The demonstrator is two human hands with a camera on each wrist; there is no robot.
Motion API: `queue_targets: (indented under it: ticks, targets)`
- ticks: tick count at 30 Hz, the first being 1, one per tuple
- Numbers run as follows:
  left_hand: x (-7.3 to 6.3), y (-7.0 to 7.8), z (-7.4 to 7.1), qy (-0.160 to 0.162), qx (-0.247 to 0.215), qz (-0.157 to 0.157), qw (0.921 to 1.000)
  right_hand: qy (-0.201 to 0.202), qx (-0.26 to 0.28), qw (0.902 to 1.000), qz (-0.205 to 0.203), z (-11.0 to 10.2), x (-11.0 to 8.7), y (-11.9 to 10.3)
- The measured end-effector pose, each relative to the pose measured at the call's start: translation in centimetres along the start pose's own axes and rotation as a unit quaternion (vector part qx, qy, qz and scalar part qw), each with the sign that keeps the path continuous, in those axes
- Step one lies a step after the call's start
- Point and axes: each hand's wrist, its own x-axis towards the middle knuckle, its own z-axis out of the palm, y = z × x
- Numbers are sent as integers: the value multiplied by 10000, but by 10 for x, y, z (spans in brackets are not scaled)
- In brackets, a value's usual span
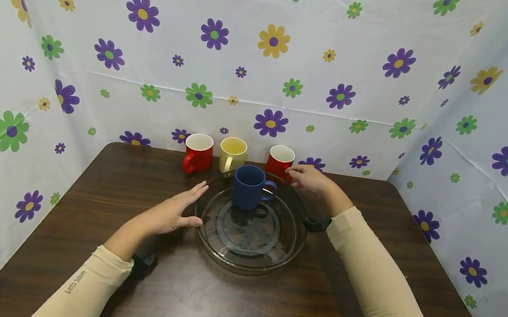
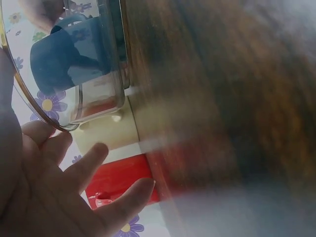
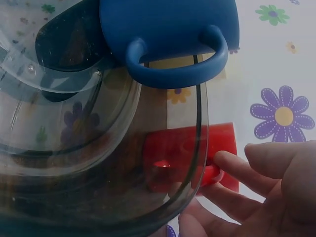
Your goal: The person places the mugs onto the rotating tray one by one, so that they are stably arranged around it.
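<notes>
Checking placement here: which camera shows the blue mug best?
Head: it shows the blue mug whole, standing upright in the glass dish. Right wrist shows its handle large, but the picture's top edge crops the body; left wrist sees it through the dish's glass.

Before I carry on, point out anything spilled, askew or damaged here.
Nothing stands out: no spill or damage shows. The blue mug stands upright in the clear bowl; the yellow mug and two red mugs stand upright behind it.

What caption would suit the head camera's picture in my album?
Blue mug in a glass bowl, left hand beside the bowl, right hand at the rightmost red mug.
</notes>
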Motion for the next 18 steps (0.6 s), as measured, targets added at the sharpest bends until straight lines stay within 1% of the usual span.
queue_targets:
  ticks: [4,8,10,14,18]
  targets:
    - [1,-3,0,-20,26,-15,10000,-81,72,9999,-78,-3,3,2]
    - [1,-2,0,-35,24,-43,10000,-69,78,9998,-179,-6,6,6]
    - [1,-1,0,-55,4,-48,10000,-73,-14,9998,-201,-10,5,7]
    - [1,-1,-1,-69,-33,-69,9999,-74,-218,9997,-98,-16,6,7]
    - [2,-3,-1,-40,-42,-92,9999,-146,-391,9991,-58,-20,13,7]
